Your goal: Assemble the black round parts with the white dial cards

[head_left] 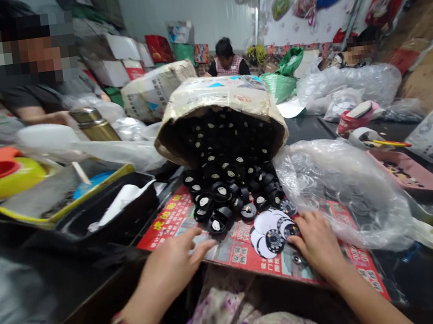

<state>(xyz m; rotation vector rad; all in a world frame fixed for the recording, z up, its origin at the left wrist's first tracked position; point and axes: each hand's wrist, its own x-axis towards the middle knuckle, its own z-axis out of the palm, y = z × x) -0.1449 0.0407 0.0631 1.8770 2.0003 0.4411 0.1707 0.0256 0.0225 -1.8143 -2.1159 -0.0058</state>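
My left hand (pixel 176 264) rests at the left front of a red printed board (pixel 236 257), near the black round cases (pixel 218 222); its thumb and fingers are apart and nothing shows between them. At the right, my right hand (pixel 316 239) touches the edge of a small pile of white and black printed discs (pixel 271 234), and whether it grips one is too blurred to tell. Many more black cases spill toward me from a large open sack (pixel 216 96) lying on its side. A small metal part (pixel 296 259) lies below the discs.
A clear plastic bag of rings (pixel 346 193) lies right of the board. Black tray (pixel 108 212), yellow-edged tray (pixel 63 199) and gold-coloured flask (pixel 94 124) stand left. A pink tray (pixel 410 169) is at the right. Three other people sit around the table.
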